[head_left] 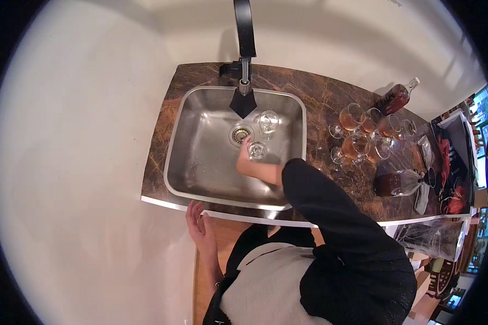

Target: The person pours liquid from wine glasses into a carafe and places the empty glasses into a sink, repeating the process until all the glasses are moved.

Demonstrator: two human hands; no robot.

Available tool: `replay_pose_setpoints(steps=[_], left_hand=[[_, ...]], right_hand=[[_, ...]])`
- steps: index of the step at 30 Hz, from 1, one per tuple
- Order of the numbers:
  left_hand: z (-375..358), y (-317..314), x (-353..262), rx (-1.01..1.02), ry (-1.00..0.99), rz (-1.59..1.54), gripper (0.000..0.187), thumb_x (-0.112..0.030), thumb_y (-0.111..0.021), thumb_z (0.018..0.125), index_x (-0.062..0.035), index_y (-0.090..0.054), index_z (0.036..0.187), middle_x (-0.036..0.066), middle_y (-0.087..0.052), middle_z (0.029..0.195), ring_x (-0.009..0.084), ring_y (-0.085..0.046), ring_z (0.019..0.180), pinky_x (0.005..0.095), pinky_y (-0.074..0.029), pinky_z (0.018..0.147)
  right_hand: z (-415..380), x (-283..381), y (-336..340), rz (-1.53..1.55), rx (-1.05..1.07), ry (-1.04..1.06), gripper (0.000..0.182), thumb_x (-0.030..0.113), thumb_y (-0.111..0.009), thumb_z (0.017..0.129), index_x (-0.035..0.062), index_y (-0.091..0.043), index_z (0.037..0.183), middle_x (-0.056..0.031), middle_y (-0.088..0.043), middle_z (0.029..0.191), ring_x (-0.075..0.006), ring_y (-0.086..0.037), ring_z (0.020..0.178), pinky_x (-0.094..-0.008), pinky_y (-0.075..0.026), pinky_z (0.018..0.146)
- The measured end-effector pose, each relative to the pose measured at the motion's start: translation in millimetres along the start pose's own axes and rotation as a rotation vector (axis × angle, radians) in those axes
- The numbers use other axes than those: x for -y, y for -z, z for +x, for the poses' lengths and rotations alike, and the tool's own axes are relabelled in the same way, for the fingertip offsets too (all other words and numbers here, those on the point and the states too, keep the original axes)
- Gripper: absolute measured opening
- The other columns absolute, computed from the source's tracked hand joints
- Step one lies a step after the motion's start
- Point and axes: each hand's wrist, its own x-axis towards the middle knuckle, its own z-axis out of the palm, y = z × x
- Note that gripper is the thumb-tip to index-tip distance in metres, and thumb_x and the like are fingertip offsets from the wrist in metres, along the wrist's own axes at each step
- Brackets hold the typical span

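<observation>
My right hand (pixel 245 157) reaches into the steel sink (pixel 195 179), its fingers at a clear glass (pixel 257 150) near the drain (pixel 241 135). How its fingers sit on that glass is partly hidden. Just behind it in the sink is another clear stemmed glass (pixel 269 121). In front of the counter's edge, left of my body, my left hand (pixel 198 221) hangs in the air with its fingers apart and slightly curled, holding nothing.
A black faucet (pixel 244 32) arches over the sink. On the brown counter (pixel 320 92) to the right stand several stemmed glasses (pixel 352 116) with amber liquid, a dark bottle (pixel 394 99), a carafe (pixel 397 183) and a black box (pixel 454 132) holding red items.
</observation>
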Motion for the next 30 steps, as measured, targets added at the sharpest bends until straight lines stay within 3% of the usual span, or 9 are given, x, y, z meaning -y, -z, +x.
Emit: replay_pose_setpoints(steps=[5, 7, 9, 11, 14, 17, 18, 24, 30], left_hand=[[2, -3, -7, 0.012, -0.005, 0.017, 0.049, -0.003, -0.051, 0.099, -0.004, -0.04, 0.147, 0.015, -0.054, 0.133, 0.0225, -0.052, 0.123, 0.034, -0.042, 0.104], [3, -3, -9, 0.003, -0.007, 0.007, 0.049, -0.003, -0.051, 0.099, -0.004, -0.04, 0.146, 0.015, -0.054, 0.133, 0.0224, -0.052, 0.123, 0.0338, -0.042, 0.104], [2, -2, -11, -0.011, 0.009, -0.006, 0.049, -0.003, -0.051, 0.099, -0.0039, -0.04, 0.146, 0.015, -0.054, 0.133, 0.0224, -0.052, 0.123, 0.0337, -0.041, 0.104], [1, -1, -9, -0.012, 0.004, -0.01, 0.048, -0.004, -0.051, 0.099, -0.0039, -0.041, 0.146, 0.015, -0.054, 0.133, 0.0224, -0.052, 0.123, 0.0338, -0.041, 0.104], [0, -1, -7, -0.007, 0.011, -0.005, 0.048, -0.004, -0.051, 0.099, -0.0038, -0.041, 0.145, 0.015, -0.054, 0.133, 0.0223, -0.052, 0.123, 0.0339, -0.041, 0.105], [0, -3, -8, -0.002, 0.026, 0.012, 0.047, -0.005, -0.052, 0.099, -0.0037, -0.041, 0.145, 0.015, -0.055, 0.133, 0.0222, -0.053, 0.123, 0.0339, -0.041, 0.105], [-1, -3, -9, 0.0, 0.033, 0.019, 0.047, -0.005, -0.052, 0.099, -0.0037, -0.041, 0.145, 0.015, -0.055, 0.133, 0.0222, -0.053, 0.123, 0.0339, -0.041, 0.105], [-5, -5, -19, 0.0, 0.012, 0.011, 0.046, -0.004, -0.05, 0.1, -0.0036, -0.041, 0.145, 0.015, -0.055, 0.132, 0.0218, -0.053, 0.123, 0.0343, -0.041, 0.106], [-6, -2, -21, -0.01, 0.021, 0.05, 0.046, -0.005, -0.05, 0.1, -0.0046, -0.041, 0.146, 0.014, -0.055, 0.133, 0.0219, -0.053, 0.123, 0.0348, -0.041, 0.105]], right_hand=[[-90, -47, -24, 0.609, -0.63, -0.089, 0.04, 0.017, -0.062, 0.087, -0.0022, -0.063, 0.123, -0.0189, -0.062, 0.126, -0.0287, -0.06, 0.114, -0.0463, -0.043, 0.103], [-106, -53, -53, 0.998, -0.842, -0.322, 0.04, 0.016, -0.06, 0.09, -0.0029, -0.062, 0.125, -0.0206, -0.06, 0.131, -0.0294, -0.058, 0.119, -0.044, -0.041, 0.106], [-124, -111, -91, 1.396, -0.628, -0.269, 0.046, 0.011, -0.054, 0.091, -0.0079, -0.053, 0.132, -0.0267, -0.058, 0.131, -0.0343, -0.059, 0.114, -0.0406, -0.043, 0.105], [-56, -103, -138, 1.632, -0.683, -0.516, 0.06, 0.02, -0.064, 0.091, -0.0091, -0.042, 0.139, -0.0226, -0.062, 0.119, -0.0375, -0.06, 0.109, -0.0437, -0.042, 0.107], [2, -84, -182, 2.017, -0.674, -0.234, 0.105, 0.03, -0.087, 0.074, -0.0082, -0.022, 0.147, -0.0273, -0.051, 0.136, -0.0405, -0.053, 0.125, -0.0436, -0.038, 0.112], [79, -26, -189, 2.266, -0.989, -0.119, 0.13, 0.033, -0.097, 0.059, -0.0027, -0.011, 0.15, -0.0274, -0.038, 0.147, -0.0383, -0.042, 0.136, -0.0428, -0.035, 0.115], [89, -15, -184, 2.376, -1.017, -0.097, 0.125, 0.032, -0.096, 0.062, 0.0009, -0.013, 0.151, -0.0226, -0.037, 0.147, -0.0303, -0.038, 0.138, -0.0402, -0.035, 0.115], [105, -1, -148, 2.679, -1.333, -0.134, 0.114, 0.024, -0.094, 0.067, 0.0047, -0.02, 0.152, -0.0171, -0.039, 0.147, -0.0278, -0.041, 0.136, -0.038, -0.037, 0.113], [97, -10, -154, 2.745, -1.318, 0.004, 0.102, 0.02, -0.092, 0.072, 0.0051, -0.027, 0.149, -0.0131, -0.052, 0.13, -0.0222, -0.051, 0.124, -0.0347, -0.047, 0.102]])
